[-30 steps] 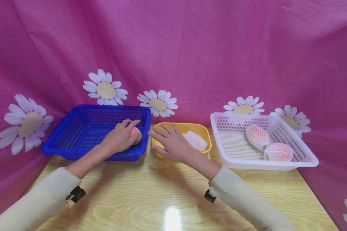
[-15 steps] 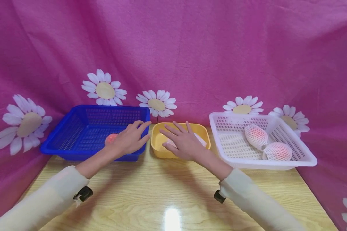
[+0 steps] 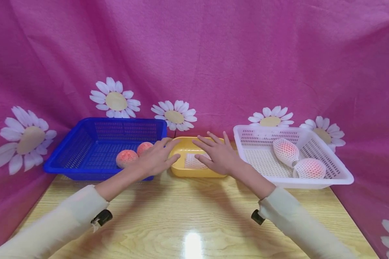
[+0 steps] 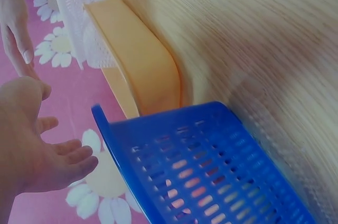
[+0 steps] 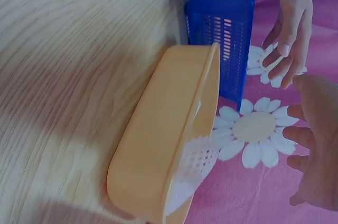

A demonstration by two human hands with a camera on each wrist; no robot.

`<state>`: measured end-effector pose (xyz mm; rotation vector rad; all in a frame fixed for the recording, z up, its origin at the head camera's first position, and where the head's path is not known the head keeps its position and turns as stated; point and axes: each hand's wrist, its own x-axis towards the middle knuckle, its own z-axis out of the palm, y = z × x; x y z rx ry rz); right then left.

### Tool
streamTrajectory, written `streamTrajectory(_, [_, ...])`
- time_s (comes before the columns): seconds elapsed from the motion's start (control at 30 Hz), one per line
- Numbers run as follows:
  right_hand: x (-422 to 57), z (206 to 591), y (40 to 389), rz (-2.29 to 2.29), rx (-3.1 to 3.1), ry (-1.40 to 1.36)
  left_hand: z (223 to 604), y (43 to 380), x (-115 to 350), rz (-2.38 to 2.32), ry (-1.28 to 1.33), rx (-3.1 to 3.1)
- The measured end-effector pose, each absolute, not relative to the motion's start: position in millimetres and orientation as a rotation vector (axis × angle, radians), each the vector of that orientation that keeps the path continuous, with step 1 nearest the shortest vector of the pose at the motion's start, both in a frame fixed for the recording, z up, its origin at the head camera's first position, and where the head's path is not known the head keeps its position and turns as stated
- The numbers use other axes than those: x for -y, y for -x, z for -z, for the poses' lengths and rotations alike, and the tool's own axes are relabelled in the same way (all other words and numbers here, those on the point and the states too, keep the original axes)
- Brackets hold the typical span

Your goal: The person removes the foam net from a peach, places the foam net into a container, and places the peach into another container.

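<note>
- The person's left hand (image 3: 159, 156) has its fingers loosely extended and grips nothing; in the head view it hangs between a deep-blue rectangular plastic basket with slotted walls (image 3: 99, 156) and a small yellow plastic tub with rounded corners (image 3: 199, 173), overlapping the near edges of both.
- The right hand (image 3: 222, 156) spreads its fingers and holds nothing either, hovering over the right part of the yellow tub; the wrist views show both hands raised above the containers.
- A white foam-net sleeve (image 3: 194, 161) lies inside the yellow tub, partly covered by the right hand's thumb in the head view.
- Two round, pinkish-red, peach-like fruits sit in the blue basket: the nearer fruit (image 3: 126, 157) shows clearly, while the farther fruit (image 3: 144, 146) is partly hidden by the left hand. Whether the two touch, I cannot tell.
- On the right stands a white rectangular plastic basket with perforated walls (image 3: 256, 162). It holds a slanting, elongated net-wrapped fruit (image 3: 285, 151) and a rounder net-wrapped fruit (image 3: 310, 168), close together at its right side.
- All three containers stand in a row on a pale wood-grain table (image 3: 194, 212), before a magenta cloth printed with white daisies (image 3: 194, 54).
</note>
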<state>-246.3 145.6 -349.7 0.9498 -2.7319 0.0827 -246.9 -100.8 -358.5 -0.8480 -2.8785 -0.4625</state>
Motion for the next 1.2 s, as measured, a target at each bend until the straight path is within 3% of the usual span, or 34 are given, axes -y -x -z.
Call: streamTrajectory(1.2, [-230, 354, 242, -0.191, 2.856, -0.795, 359, 241, 20, 0.444, 1.095, 2.700])
